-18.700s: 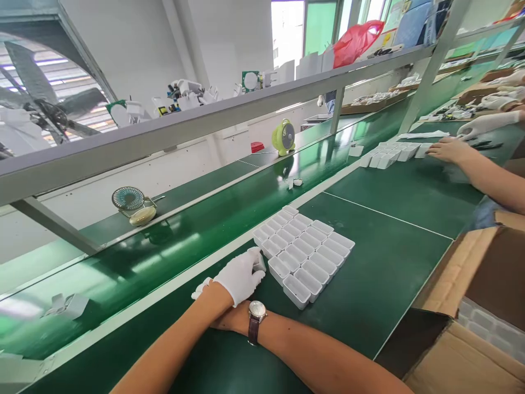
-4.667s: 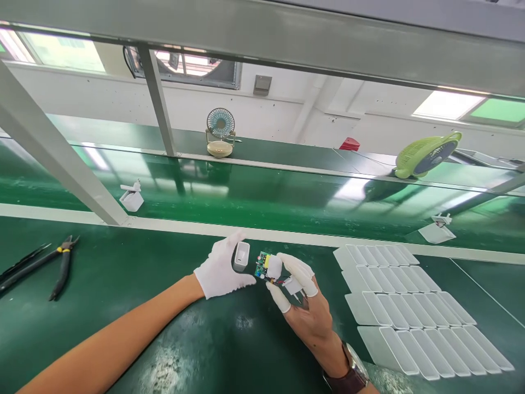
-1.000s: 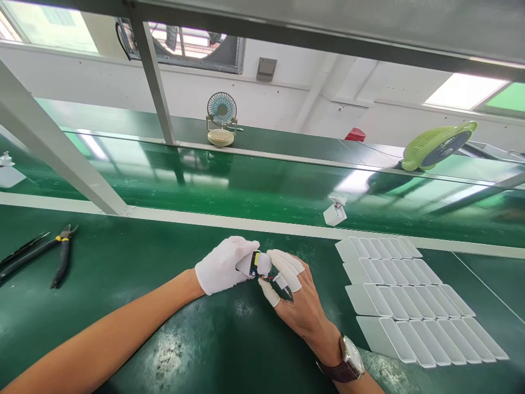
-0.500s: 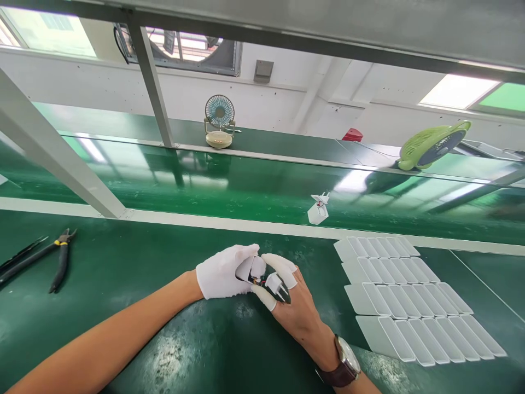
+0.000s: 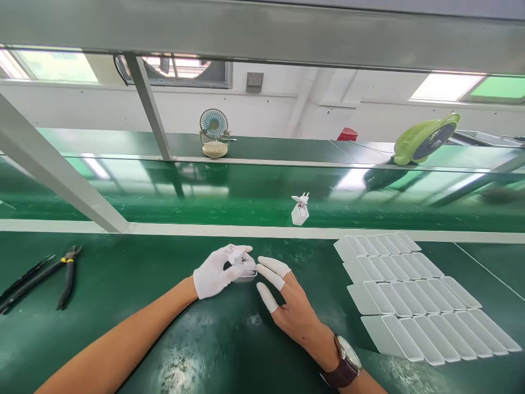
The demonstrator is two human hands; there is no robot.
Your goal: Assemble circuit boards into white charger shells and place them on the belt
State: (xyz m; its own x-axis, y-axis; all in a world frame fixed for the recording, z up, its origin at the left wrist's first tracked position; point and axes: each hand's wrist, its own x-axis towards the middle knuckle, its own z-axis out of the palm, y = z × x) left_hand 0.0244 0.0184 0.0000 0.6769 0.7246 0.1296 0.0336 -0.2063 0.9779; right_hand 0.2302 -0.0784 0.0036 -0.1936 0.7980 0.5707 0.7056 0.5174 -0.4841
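My left hand point(image 5: 217, 273), in a white glove, is closed around a small white power adapter point(image 5: 245, 278). Part of its casing shows below the fingers, and a pale plug piece point(image 5: 235, 256) sits by the thumb and index finger. The glove hides much of the adapter. Just to its right is my right hand point(image 5: 285, 295), with white finger cots on thumb and fingers. Its fingers are spread, with nothing between them. Beyond both hands, another white adapter point(image 5: 300, 213) with its pronged plug part tipped up stands on the green belt point(image 5: 246, 202).
Rows of white casings point(image 5: 426, 298) lie at the right on the green bench point(image 5: 135, 273). Cutting pliers point(image 5: 68, 273) and dark tweezers point(image 5: 28, 276) are at the left. A white rail point(image 5: 229, 230) and slanted post point(image 5: 61, 164) border the belt; two fans stand behind.
My right hand has let go of the adapter and drawn slightly away, fingers opening. My left hand has turned the adapter. The adapter on the belt has shifted left, and the view has tilted.
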